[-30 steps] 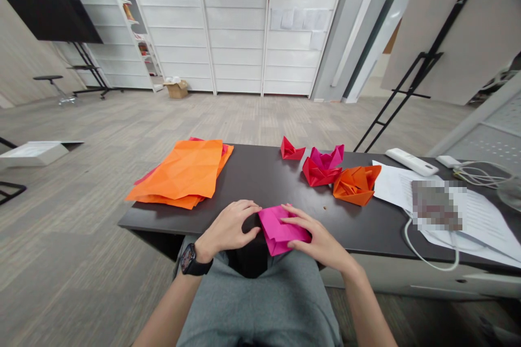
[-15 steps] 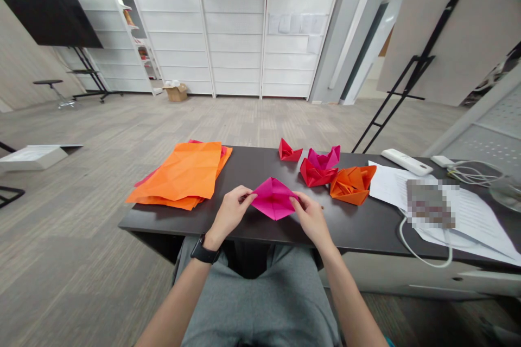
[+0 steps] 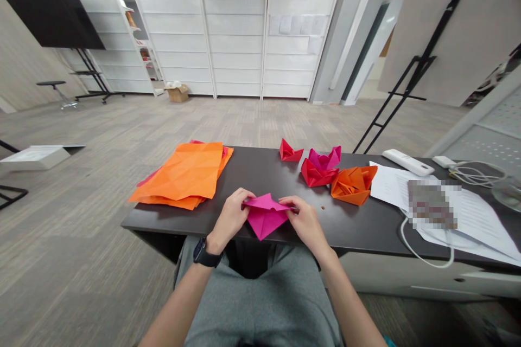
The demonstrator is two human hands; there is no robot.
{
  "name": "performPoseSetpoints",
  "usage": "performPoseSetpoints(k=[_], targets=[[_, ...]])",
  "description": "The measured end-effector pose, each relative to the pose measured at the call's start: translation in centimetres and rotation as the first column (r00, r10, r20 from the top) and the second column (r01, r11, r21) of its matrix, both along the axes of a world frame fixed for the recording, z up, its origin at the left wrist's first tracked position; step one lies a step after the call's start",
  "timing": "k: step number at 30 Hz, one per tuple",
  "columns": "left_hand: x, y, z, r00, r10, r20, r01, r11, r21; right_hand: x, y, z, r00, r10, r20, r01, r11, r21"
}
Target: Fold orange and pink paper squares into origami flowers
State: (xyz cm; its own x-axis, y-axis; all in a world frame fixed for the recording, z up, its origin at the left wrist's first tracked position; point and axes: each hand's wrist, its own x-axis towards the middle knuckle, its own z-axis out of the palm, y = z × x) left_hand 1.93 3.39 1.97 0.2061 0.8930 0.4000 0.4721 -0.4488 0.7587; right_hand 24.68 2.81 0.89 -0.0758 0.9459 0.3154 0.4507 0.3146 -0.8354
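A folded pink paper piece [image 3: 265,214] is held just above the near edge of the dark table [image 3: 260,179], one corner pointing down. My left hand [image 3: 232,214], with a black watch on the wrist, pinches its left corner. My right hand [image 3: 303,218] pinches its right corner. Both hands have their fingers closed on the paper. Beyond them, at the table's far side, sit finished folded shapes: a small red one [image 3: 290,150], a pink one [image 3: 325,158] on a red one [image 3: 317,175], and an orange one [image 3: 352,184].
A stack of flat orange and pink sheets [image 3: 185,173] lies on the table's left end. White papers [image 3: 456,206], a white cable [image 3: 423,252], a white remote [image 3: 407,161] and a blurred object lie on the right. A black easel stands behind on the right.
The pink paper went from lying pressed at the table edge to being lifted and opened between both hands; now its lower corner hangs down and the top has folded flatter.
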Motion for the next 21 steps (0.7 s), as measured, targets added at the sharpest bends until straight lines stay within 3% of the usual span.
performPoseSetpoints(k=[2,5,12,15,21], targets=[[-0.2,0.3,-0.4,0.998,0.062,0.011,-0.061,0.998,-0.019,0.0,0.1,-0.3,0.998,-0.056,0.007,0.056,0.998,-0.014],[-0.3,0.6,-0.6,0.999,0.053,0.009,-0.053,0.998,-0.038,-0.1,0.3,-0.5,0.995,-0.096,0.02,0.096,0.995,-0.024],[0.7,-0.1,0.2,1.0,0.013,-0.008,-0.013,1.0,-0.023,-0.8,0.4,-0.1,0.999,-0.013,0.049,0.011,0.999,0.034],[0.6,0.0,-0.2,0.996,-0.018,0.086,0.02,1.0,-0.023,-0.5,0.5,0.0,0.998,0.007,0.056,-0.007,1.0,0.012],[0.0,1.0,-1.7,0.927,-0.081,0.365,0.154,0.973,-0.175,0.2,0.5,-0.5,0.999,0.027,0.031,-0.026,0.999,-0.042]])
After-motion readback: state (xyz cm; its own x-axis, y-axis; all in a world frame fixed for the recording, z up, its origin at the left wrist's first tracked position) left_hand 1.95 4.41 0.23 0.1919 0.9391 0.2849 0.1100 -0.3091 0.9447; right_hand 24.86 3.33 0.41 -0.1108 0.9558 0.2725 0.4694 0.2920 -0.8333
